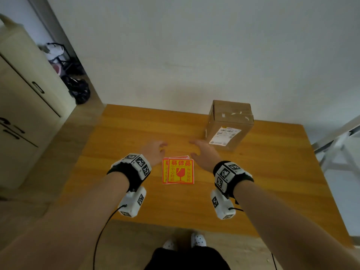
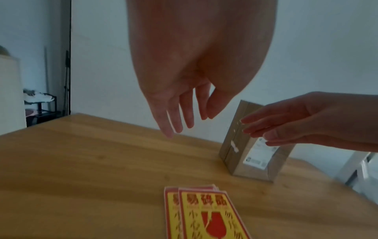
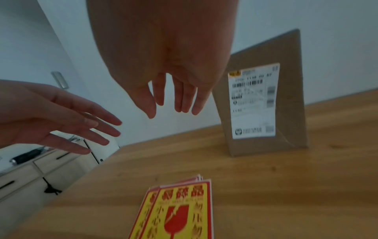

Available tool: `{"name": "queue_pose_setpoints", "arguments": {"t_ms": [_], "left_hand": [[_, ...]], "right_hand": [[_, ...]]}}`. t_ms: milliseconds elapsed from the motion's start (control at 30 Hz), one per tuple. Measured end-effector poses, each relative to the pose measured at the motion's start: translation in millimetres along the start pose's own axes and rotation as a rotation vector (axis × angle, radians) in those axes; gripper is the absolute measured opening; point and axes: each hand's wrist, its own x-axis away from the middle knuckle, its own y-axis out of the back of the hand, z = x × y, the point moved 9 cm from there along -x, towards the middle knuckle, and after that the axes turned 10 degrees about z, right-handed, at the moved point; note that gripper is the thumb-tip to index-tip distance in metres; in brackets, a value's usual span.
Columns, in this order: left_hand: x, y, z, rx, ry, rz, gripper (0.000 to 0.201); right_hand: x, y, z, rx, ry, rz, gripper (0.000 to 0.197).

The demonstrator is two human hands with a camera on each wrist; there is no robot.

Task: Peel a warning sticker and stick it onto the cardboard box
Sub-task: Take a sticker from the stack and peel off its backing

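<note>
A small stack of yellow-and-red warning stickers [image 1: 179,171] [image 2: 206,213] [image 3: 180,208] lies flat on the wooden table [image 1: 124,133], between my two wrists. The cardboard box [image 1: 229,124] [image 2: 235,155] [image 3: 290,90] stands upright at the back right, a white shipping label on its near face. My left hand [image 1: 155,150] [image 2: 184,113] hovers above the table just beyond the stack's left corner, fingers straight and holding nothing. My right hand [image 1: 202,151] [image 3: 174,100] hovers beyond the stack's right corner, close to the box, fingers also straight and holding nothing.
A cream cabinet [image 1: 23,106] with dark handles stands left of the table. Dark bags and a rack [image 1: 72,75] sit in the doorway behind it. A white wall runs along the table's far edge. A white frame [image 1: 339,149] is off the right edge.
</note>
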Motion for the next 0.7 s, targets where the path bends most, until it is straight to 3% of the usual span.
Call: {"name": "queue_pose_setpoints", "arguments": {"t_ms": [333, 700], "left_hand": [[-22, -63, 50, -0.033, 0.036, 0.213, 0.04], [-30, -122, 59, -0.157, -0.004, 0.396, 0.052]], "right_hand": [[-28, -75, -38, -0.078, -0.217, 0.147, 0.06], [-42, -109, -61, -0.142, -0.265, 0.082, 0.071]]}}
